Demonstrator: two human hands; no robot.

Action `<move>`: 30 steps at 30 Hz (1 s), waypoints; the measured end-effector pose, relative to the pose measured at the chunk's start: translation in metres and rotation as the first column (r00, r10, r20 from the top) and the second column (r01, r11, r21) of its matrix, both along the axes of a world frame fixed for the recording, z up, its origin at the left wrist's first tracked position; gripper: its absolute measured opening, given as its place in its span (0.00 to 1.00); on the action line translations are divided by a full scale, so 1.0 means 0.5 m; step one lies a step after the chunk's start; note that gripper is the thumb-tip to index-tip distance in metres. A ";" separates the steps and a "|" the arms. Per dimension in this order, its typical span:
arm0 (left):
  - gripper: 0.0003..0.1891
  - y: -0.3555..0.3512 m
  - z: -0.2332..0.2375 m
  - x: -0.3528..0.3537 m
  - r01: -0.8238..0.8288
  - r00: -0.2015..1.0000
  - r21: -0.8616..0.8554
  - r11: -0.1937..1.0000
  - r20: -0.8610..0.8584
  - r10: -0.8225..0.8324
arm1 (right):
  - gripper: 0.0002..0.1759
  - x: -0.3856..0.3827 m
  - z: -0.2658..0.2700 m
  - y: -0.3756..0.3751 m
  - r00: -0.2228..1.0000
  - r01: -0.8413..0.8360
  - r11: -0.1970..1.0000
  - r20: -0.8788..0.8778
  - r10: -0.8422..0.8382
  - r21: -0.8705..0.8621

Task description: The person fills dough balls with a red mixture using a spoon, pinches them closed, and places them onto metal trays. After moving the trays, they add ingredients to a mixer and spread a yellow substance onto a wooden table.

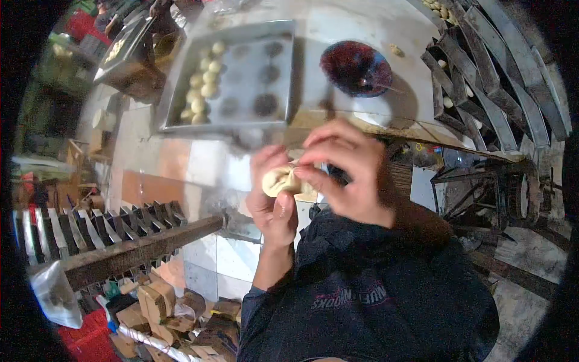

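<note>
A pale piece of dough (279,180) with a gathered, pleated top sits in the cupped fingers of my left hand (271,208), its thumb pressed against the near side. The fingertips of my right hand (350,175) pinch the dough's upper edge. Beyond my hands lies a metal tray (247,87), with several round dough balls (208,77) lined up on its left side. To the right of the tray, a round bowl (356,67) holds a dark reddish mass and what looks like a utensil. The inside of the dough is hidden by my fingers.
A small dough piece (396,50) lies on the worktable (313,27) near the bowl. Long metal pans (482,78) are stacked at the right, some with dough pieces. Upright metal pieces line a beam (139,244) at lower left, above cardboard (155,301) and a red crate (90,341).
</note>
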State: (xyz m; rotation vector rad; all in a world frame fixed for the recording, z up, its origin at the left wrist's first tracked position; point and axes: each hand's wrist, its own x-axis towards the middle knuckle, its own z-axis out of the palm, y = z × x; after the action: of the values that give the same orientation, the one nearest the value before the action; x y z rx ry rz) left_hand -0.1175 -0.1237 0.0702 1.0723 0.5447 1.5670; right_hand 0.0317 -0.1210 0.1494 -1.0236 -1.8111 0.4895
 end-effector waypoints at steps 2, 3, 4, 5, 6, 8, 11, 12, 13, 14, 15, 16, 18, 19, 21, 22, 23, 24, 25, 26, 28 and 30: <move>0.22 -0.013 0.003 0.001 -0.121 0.989 0.150 0.981 -0.072 0.133 | 0.14 -0.019 -0.003 -0.023 0.956 -0.081 0.902 -0.290 -0.051 -0.425; 0.16 -0.016 -0.027 -0.010 -0.201 0.934 0.314 0.928 -0.224 0.278 | 0.14 -0.015 0.000 -0.030 0.926 -0.192 0.797 -0.374 -0.045 -0.572; 0.16 -0.023 -0.036 -0.004 -0.233 0.914 0.375 0.897 -0.231 0.334 | 0.13 -0.008 0.003 -0.037 0.890 -0.304 0.661 -0.452 -0.060 -0.687; 0.16 -0.026 -0.025 -0.005 -0.239 0.826 0.480 0.844 -0.357 0.436 | 0.13 -0.008 -0.005 -0.043 0.893 -0.299 0.659 -0.445 -0.060 -0.690; 0.17 -0.028 -0.013 -0.004 -0.220 0.709 0.581 0.784 -0.456 0.537 | 0.15 -0.007 -0.020 -0.048 0.948 -0.180 0.880 -0.316 0.035 -0.440; 0.21 -0.036 -0.011 0.014 -0.315 0.504 0.665 0.677 -0.487 0.713 | 0.16 -0.006 -0.020 -0.063 0.987 -0.087 0.989 -0.148 0.069 -0.117; 0.29 -0.047 0.012 0.026 -0.206 0.471 0.625 0.753 -0.611 0.636 | 0.17 0.006 -0.003 -0.081 0.993 0.029 0.991 0.109 -0.044 0.133; 0.30 -0.046 0.017 0.038 -0.134 0.495 0.626 0.769 -0.630 0.599 | 0.17 0.026 -0.010 -0.081 0.992 0.058 0.990 0.107 -0.072 0.131; 0.35 -0.059 0.006 0.079 -0.266 0.740 0.333 0.905 -0.530 0.413 | 0.17 0.048 -0.019 -0.077 0.991 0.028 0.974 0.122 -0.057 0.223; 0.35 -0.053 0.010 0.097 -0.238 0.749 0.333 0.913 -0.535 0.390 | 0.16 0.069 -0.023 -0.078 0.990 -0.003 0.950 0.138 -0.042 0.311; 0.33 -0.045 0.018 0.113 -0.067 0.948 0.140 0.988 -0.299 0.106 | 0.16 0.088 -0.013 -0.085 0.987 0.058 0.965 0.129 -0.093 0.256; 0.32 -0.040 0.023 0.132 0.164 0.986 -0.004 0.987 0.012 -0.164 | 0.16 0.111 -0.001 -0.092 0.986 0.082 0.964 0.120 -0.116 0.252; 0.30 -0.050 0.021 0.181 0.248 0.962 0.055 0.967 0.105 -0.252 | 0.14 0.162 0.025 -0.096 0.970 0.240 0.966 -0.052 -0.236 0.095; 0.30 -0.040 0.014 0.208 0.195 0.981 0.167 0.966 -0.025 -0.194 | 0.12 0.185 0.041 -0.114 0.964 0.230 0.947 -0.085 -0.254 -0.224; 0.28 -0.017 0.023 0.264 0.132 0.963 0.418 0.899 -0.270 -0.015 | 0.13 0.252 0.023 -0.128 0.970 0.181 0.971 -0.135 -0.203 -0.158; 0.21 -0.019 0.041 0.297 0.186 0.946 0.399 0.898 -0.320 -0.054 | 0.13 0.284 0.011 -0.131 0.976 0.119 0.988 -0.173 -0.135 -0.098; 0.21 -0.018 0.048 0.337 0.144 0.954 0.436 0.888 -0.301 -0.007 | 0.15 0.314 0.004 -0.135 0.971 0.146 0.989 -0.196 -0.137 0.030; 0.21 -0.017 0.055 0.378 0.097 0.960 0.470 0.877 -0.277 0.043 | 0.17 0.354 0.021 -0.146 0.988 0.107 0.994 -0.118 -0.102 0.035; 0.26 -0.019 0.050 0.415 -0.013 0.925 0.518 0.855 -0.319 0.207 | 0.18 0.377 0.021 -0.152 0.985 0.172 0.976 -0.054 -0.166 0.132; 0.30 -0.006 0.070 0.471 -0.112 0.933 0.615 0.780 -0.206 0.296 | 0.19 0.402 0.019 -0.154 0.972 0.227 0.946 0.000 -0.233 0.233; 0.41 -0.027 0.090 0.577 -0.140 0.975 0.517 0.844 -0.077 0.209 | 0.20 0.512 0.024 -0.173 0.970 0.178 0.926 0.099 -0.222 0.333; 0.51 -0.025 0.112 0.642 0.126 0.991 0.433 0.893 -0.091 -0.096 | 0.22 0.606 0.050 -0.178 0.999 -0.050 0.936 0.032 0.041 0.350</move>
State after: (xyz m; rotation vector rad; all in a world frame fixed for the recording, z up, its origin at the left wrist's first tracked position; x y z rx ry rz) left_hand 0.2033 -0.1359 0.1264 1.4731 0.1662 1.5941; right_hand 0.3346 -0.2098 0.1744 -0.7446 -1.8633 0.1696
